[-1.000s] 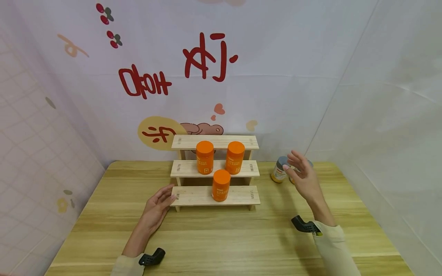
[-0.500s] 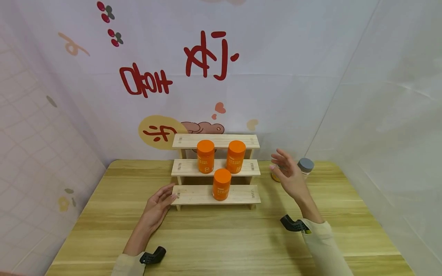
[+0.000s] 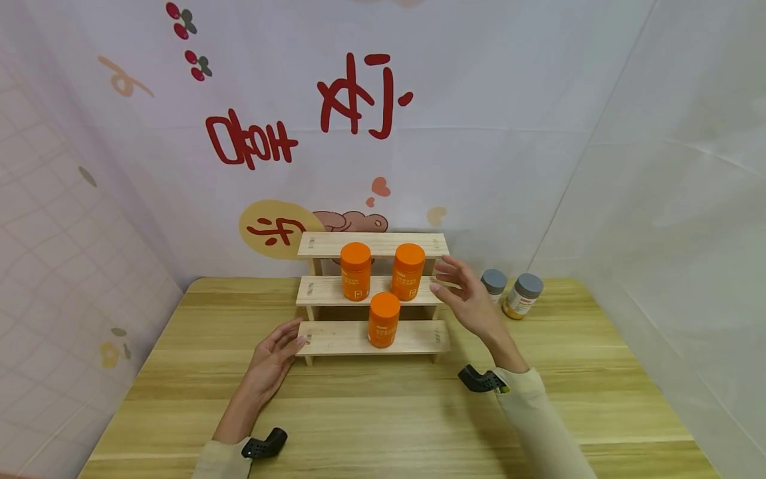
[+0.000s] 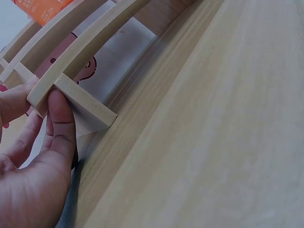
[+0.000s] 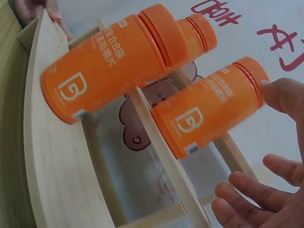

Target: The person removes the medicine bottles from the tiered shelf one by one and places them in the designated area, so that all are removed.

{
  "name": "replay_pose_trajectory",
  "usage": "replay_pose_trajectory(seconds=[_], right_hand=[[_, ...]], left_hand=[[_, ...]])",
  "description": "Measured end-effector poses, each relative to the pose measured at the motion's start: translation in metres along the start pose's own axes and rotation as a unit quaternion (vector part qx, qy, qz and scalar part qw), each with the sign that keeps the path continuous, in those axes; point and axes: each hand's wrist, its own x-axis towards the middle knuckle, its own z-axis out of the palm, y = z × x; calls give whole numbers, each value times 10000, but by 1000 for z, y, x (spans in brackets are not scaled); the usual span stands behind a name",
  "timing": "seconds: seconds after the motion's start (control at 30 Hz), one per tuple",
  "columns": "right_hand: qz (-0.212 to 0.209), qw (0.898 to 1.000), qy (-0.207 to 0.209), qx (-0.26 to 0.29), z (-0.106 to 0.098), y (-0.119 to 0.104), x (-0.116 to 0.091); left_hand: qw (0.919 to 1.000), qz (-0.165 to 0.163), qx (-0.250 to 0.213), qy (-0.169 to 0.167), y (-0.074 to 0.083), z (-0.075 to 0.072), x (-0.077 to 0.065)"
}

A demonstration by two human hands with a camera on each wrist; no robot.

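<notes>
A three-tier wooden display rack [image 3: 335, 338] stands on the table. My left hand [image 3: 272, 362] pinches the left end of its lowest board [image 4: 78, 52] between thumb and fingers. Two orange bottles stand on the middle tier, the left bottle [image 3: 356, 273] and the right bottle [image 3: 409, 274]. A third orange bottle [image 3: 383, 321] is on the lowest tier, right of its middle. Holding nothing, my right hand [image 3: 469, 303] hovers at the rack's right side. In the right wrist view, its spread thumb and fingers [image 5: 256, 192] are close to the right middle-tier bottle [image 5: 209, 111].
Two grey-capped bottles, a nearer one [image 3: 522, 297] and one partly behind my right hand [image 3: 493, 282], stand at the table's back right. A printed white cloth [image 3: 479, 133] hangs behind the wood-grain table [image 3: 371, 419].
My right hand has moved left, away from the grey-capped bottles and towards the rack, uncovering those bottles. My left hand and the orange bottles have stayed in place.
</notes>
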Motion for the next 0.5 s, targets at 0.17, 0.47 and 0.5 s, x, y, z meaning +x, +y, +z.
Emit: replay_pose_trajectory(seconds=[0.17,0.47,0.5], right_hand=[[-23,9997,-163,158,12,-2,6],[-80,9985,-383,389,28,-9,17],[-45,9987,-366,343,30,-9,18]], left_hand=[[10000,-45,1,20,0,0,0],[10000,-32,13,-9,1,0,0],[10000,-20,7,-13,1,0,0]])
